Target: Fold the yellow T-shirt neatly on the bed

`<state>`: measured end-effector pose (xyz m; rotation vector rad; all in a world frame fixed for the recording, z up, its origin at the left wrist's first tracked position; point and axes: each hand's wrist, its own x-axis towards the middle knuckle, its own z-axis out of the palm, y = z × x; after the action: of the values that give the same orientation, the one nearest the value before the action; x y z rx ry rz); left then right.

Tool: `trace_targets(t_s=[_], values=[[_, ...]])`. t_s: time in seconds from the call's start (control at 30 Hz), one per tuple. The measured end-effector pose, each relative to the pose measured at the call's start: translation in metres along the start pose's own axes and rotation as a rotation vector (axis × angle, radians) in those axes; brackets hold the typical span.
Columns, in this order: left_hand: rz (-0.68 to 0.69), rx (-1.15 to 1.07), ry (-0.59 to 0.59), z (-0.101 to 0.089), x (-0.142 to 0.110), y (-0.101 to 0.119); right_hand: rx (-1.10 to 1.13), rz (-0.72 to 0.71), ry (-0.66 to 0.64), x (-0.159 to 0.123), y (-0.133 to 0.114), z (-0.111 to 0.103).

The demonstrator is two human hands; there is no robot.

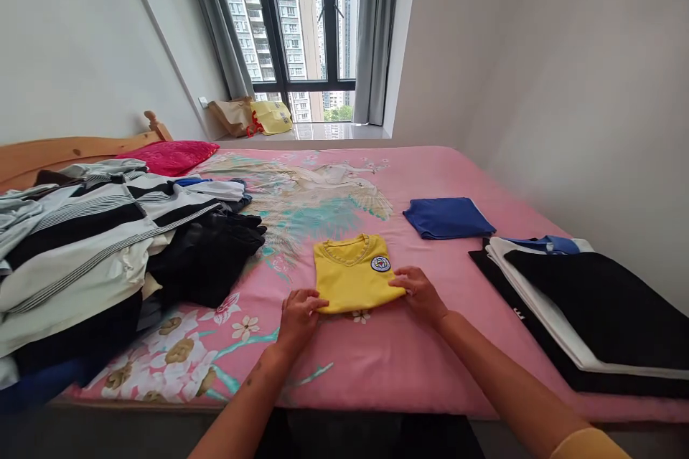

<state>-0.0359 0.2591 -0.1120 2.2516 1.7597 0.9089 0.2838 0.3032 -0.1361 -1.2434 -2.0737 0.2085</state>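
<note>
A folded yellow shirt (352,274) with a round badge lies on the pink bedspread (377,358) near the front edge of the bed. My left hand (298,315) grips its near left corner, fingers curled over the fabric. My right hand (417,288) pinches its near right corner beside the badge. Both forearms reach in from the bottom of the view.
A heap of unfolded black, white and striped clothes (102,244) covers the bed's left side. A folded blue garment (446,217) lies beyond the shirt on the right. A stack of folded black and white clothes (581,301) sits at the right edge. Bags (252,116) rest on the windowsill.
</note>
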Motion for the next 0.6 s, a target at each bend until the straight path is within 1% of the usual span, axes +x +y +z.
trace_targets(t_s=[0.07,0.13,0.2,0.27,0.33,0.4,0.5,0.57,0.6], values=[[-0.026,0.009,-0.028,0.010,-0.021,-0.009,-0.043,0.011,-0.002,-0.026,0.000,0.015],[-0.023,0.006,-0.010,0.010,-0.032,-0.011,-0.078,0.009,0.025,-0.041,-0.006,0.016],[0.008,0.006,0.004,0.003,-0.040,-0.009,-0.098,-0.015,0.039,-0.050,-0.016,0.009],[0.052,0.010,-0.012,-0.006,-0.051,-0.006,-0.109,-0.038,0.022,-0.063,-0.028,0.001],[0.081,0.015,-0.047,-0.012,-0.072,-0.003,-0.116,-0.045,-0.022,-0.083,-0.040,-0.006],[0.099,0.009,-0.086,-0.018,-0.100,-0.002,-0.107,-0.039,-0.064,-0.108,-0.052,-0.012],[0.105,-0.027,-0.101,-0.027,-0.138,-0.001,-0.056,0.021,-0.052,-0.140,-0.071,-0.024],[0.093,-0.062,-0.066,-0.034,-0.148,0.002,-0.009,0.096,0.003,-0.146,-0.087,-0.033],[0.092,-0.082,-0.047,-0.037,-0.147,0.005,0.012,0.127,0.036,-0.143,-0.096,-0.036]])
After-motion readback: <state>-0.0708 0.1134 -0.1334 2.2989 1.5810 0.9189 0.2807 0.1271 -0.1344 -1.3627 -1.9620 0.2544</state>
